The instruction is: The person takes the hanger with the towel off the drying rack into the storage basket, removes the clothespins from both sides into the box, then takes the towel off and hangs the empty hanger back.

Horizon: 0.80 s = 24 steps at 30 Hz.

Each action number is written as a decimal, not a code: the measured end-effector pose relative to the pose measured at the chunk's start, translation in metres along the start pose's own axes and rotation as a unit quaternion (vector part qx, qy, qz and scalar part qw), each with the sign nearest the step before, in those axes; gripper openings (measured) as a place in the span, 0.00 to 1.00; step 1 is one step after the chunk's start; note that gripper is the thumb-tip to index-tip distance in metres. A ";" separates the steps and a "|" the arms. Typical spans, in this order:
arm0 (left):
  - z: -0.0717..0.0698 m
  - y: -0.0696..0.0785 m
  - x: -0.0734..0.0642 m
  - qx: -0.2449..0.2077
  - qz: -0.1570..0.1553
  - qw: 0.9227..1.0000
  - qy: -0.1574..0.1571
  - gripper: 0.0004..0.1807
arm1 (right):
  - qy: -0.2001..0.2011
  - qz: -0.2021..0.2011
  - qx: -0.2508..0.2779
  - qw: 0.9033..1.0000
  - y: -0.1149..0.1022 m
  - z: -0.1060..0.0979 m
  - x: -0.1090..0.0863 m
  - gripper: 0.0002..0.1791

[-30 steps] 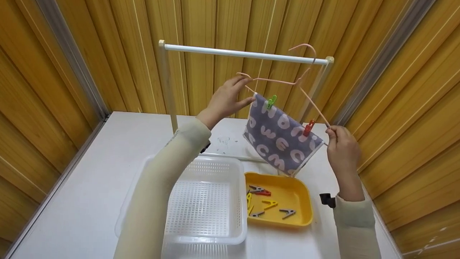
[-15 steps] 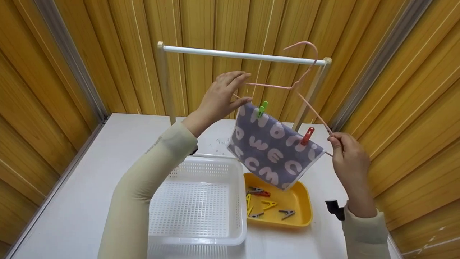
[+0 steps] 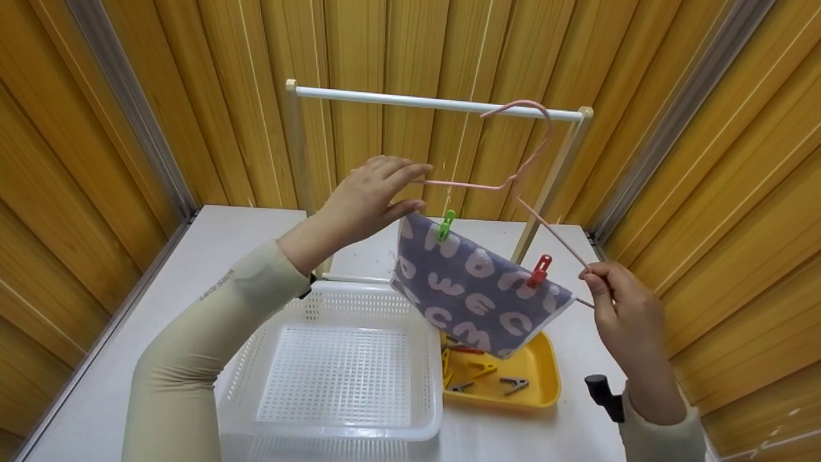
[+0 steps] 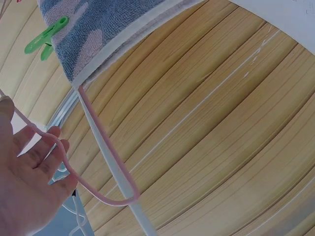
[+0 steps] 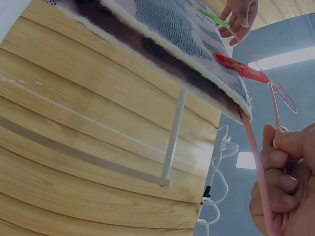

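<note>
A pink wire hanger point(image 3: 471, 185) is tilted, its right side lower, in front of the rack. Folded over its lower bar is a purple towel point(image 3: 474, 292) with pale letters. A green clothespin point(image 3: 447, 226) and a red clothespin point(image 3: 539, 271) clip the towel's top edge. My right hand point(image 3: 628, 314) pinches the hanger's right arm between thumb and fingers. Near its left end, my left hand point(image 3: 369, 208) touches the wire with extended fingers, thumb apart from them. The left wrist view shows the wire running across these fingers point(image 4: 47, 147).
The drying rack's white rail point(image 3: 391, 99) spans the back, overlapped in view by the hanger's hook. Below stand a white perforated basket point(image 3: 333, 431) and a yellow tray point(image 3: 548, 378) holding several clothespins. Wood-patterned walls point(image 3: 725, 192) enclose the white table point(image 3: 160, 308).
The hanger and towel have come lower and toward the left. My left hand has moved down and left with them; my right hand has dropped slightly, still gripping the wire.
</note>
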<state>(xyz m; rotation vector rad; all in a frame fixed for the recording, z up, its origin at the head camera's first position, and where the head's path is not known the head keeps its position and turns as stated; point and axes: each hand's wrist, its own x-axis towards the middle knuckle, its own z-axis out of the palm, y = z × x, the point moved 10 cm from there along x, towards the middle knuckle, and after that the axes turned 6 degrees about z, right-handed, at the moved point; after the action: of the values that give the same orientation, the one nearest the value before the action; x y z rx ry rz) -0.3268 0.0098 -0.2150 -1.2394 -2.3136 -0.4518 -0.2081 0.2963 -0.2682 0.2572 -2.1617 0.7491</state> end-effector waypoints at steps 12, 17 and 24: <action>-0.033 0.030 -0.026 0.077 0.091 0.989 0.091 0.08 | 0.002 -0.057 0.045 0.997 -0.021 0.001 0.000 0.15; -0.040 0.033 -0.031 0.076 0.075 0.990 0.089 0.03 | -0.022 -0.067 0.064 0.995 -0.030 0.005 0.001 0.12; -0.051 0.026 -0.039 0.059 0.024 0.996 0.069 0.02 | -0.081 -0.086 0.068 0.991 -0.041 0.014 0.007 0.06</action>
<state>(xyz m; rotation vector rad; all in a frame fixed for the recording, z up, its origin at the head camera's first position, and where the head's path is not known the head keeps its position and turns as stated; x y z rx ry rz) -0.2735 -0.0276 -0.1924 -1.1660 -2.1586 -0.3663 -0.2052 0.2556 -0.2522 0.5874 -2.2079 0.8010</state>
